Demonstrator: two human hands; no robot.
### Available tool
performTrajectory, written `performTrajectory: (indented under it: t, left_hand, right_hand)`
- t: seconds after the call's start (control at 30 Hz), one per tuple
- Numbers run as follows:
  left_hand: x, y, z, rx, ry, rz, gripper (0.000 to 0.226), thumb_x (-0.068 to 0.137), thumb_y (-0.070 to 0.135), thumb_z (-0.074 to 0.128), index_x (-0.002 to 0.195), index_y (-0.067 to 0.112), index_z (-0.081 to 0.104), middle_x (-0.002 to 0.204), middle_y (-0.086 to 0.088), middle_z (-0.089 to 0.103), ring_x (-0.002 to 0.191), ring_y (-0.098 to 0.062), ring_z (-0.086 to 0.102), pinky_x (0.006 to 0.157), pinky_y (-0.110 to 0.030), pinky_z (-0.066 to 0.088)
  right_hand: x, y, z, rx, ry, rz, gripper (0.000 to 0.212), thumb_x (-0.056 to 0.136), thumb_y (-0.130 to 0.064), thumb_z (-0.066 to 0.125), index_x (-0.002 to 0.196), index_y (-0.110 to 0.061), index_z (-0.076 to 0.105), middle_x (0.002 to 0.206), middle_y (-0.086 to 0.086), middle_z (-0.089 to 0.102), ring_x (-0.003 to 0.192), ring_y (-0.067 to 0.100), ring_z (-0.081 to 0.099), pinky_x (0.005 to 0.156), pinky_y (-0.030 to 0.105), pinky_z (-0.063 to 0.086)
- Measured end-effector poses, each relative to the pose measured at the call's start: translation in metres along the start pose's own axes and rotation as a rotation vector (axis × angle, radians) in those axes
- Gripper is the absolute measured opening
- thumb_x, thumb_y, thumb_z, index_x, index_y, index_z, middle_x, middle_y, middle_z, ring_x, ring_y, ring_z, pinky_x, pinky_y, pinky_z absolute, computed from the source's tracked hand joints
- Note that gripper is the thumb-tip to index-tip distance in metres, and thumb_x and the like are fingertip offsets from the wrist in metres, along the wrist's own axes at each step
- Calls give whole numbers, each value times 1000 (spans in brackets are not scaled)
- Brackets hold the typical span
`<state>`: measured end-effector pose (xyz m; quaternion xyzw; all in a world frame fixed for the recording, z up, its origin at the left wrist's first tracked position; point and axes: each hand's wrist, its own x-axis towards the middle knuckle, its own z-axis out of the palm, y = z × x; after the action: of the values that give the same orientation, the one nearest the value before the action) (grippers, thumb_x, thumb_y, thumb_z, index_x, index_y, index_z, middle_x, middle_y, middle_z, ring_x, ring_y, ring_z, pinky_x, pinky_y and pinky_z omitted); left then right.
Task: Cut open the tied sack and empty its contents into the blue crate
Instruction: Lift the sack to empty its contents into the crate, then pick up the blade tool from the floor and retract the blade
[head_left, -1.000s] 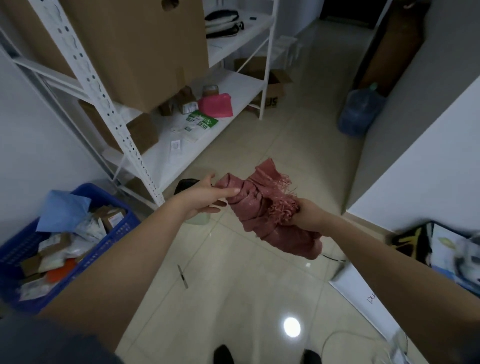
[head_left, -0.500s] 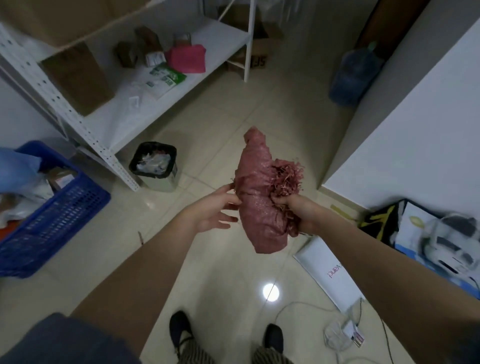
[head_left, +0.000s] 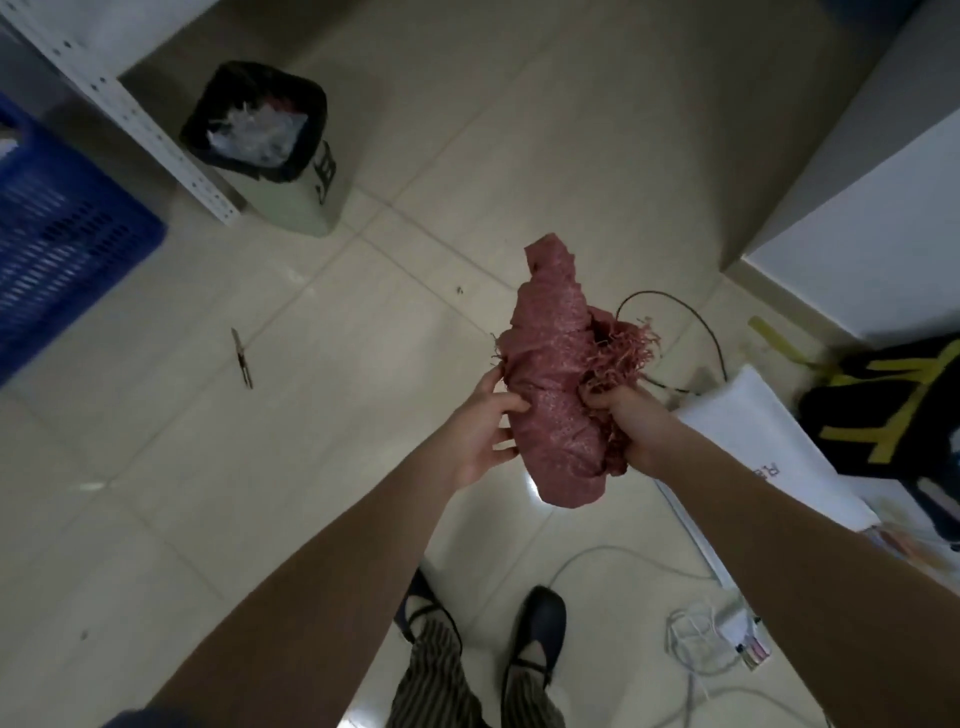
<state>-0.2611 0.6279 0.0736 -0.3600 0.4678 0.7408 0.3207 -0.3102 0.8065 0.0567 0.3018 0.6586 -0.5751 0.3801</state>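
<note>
A crumpled red woven sack (head_left: 556, 374) with a frayed edge is held above the floor, rolled into a bundle. My right hand (head_left: 631, 431) grips its frayed side. My left hand (head_left: 485, 431) holds the bundle's left side with fingers curled on the fabric. The blue crate (head_left: 62, 228) stands at the far left, partly cut off by the frame edge. A small cutting tool (head_left: 242, 358) lies on the tiles between the crate and the sack.
A bin with a black liner (head_left: 260, 135) stands by the white shelf leg (head_left: 156, 140). Cables (head_left: 691, 322), a white flat box (head_left: 769, 441) and a black-and-yellow bag (head_left: 893, 405) lie at the right. My feet (head_left: 535, 639) are below.
The view has tilted down toward the floor and shifted right. The sack turned from sideways to upright in my hands, and my left hand has closed onto its side.
</note>
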Motion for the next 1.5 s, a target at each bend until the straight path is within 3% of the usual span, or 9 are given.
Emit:
performTrajectory:
  t: [0.27, 0.53, 0.67, 0.87, 1.0, 1.17, 1.27, 1.37, 1.5]
  left_hand:
    - [172, -110, -34, 48, 22, -86, 66, 85, 5, 48, 138, 43, 36, 112, 0, 57, 95, -23, 58, 81, -33, 49]
    - [285, -170, -41, 59, 25, -210, 32, 79, 17, 43, 103, 30, 59, 91, 2, 53, 72, -16, 48, 65, -28, 35]
    - [303, -180, -46, 75, 25, -258, 43, 85, 24, 39, 124, 30, 56, 116, 8, 57, 77, -14, 51, 69, -27, 36]
    - [276, -157, -61, 42, 72, -238, 33, 90, 27, 40, 118, 26, 58, 110, 6, 62, 90, -15, 54, 78, -29, 37]
    - [230, -136, -83, -2, 109, -227, 28, 92, 32, 43, 113, 23, 59, 109, 2, 63, 98, -18, 57, 97, -36, 40]
    - [149, -92, -119, -135, 159, -169, 42, 97, 43, 40, 124, 15, 57, 124, -8, 62, 117, -30, 57, 100, -42, 43]
    - [98, -64, -150, -230, 200, -120, 52, 99, 50, 33, 122, 12, 59, 119, -13, 65, 111, -33, 61, 98, -43, 46]
    - [48, -38, -187, -293, 256, -81, 57, 98, 53, 30, 120, 11, 61, 115, -14, 67, 103, -32, 65, 93, -42, 48]
    - [-10, -7, -241, -379, 328, -44, 56, 98, 53, 32, 114, 9, 63, 114, -16, 68, 99, -33, 66, 88, -41, 50]
  right_hand:
    - [157, 119, -15, -129, 141, -89, 51, 78, -9, 67, 124, -21, 51, 112, 9, 65, 101, 31, 63, 88, 49, 54]
    - [252, 184, -31, -517, 372, -5, 75, 68, -38, 66, 136, -35, 34, 123, 10, 52, 113, 36, 51, 99, 49, 45]
    - [271, 194, -23, -605, 171, 8, 63, 77, -16, 53, 135, -40, 43, 123, 9, 58, 103, 31, 58, 87, 40, 52]
    - [249, 169, -1, -662, 175, 26, 40, 93, -10, 43, 132, -12, 50, 124, 16, 58, 109, 34, 56, 90, 38, 49]
    - [208, 137, 23, -688, 103, -14, 28, 94, -8, 43, 115, -14, 59, 106, 11, 59, 97, 28, 55, 77, 30, 48]
    - [152, 86, 78, -710, -22, -40, 47, 87, -2, 42, 128, -18, 59, 128, 3, 59, 118, 26, 54, 103, 37, 44]
    - [119, 52, 122, -720, -52, -13, 46, 95, -2, 40, 141, -8, 42, 125, 19, 59, 115, 28, 58, 84, 21, 45]
    - [84, 19, 171, -701, -68, -1, 52, 94, 3, 36, 144, -10, 37, 81, 6, 64, 65, 13, 59, 45, 9, 39]
    - [47, -16, 248, -856, -148, -79, 54, 90, 0, 38, 141, -15, 43, 116, 6, 60, 91, 20, 60, 53, 14, 35]
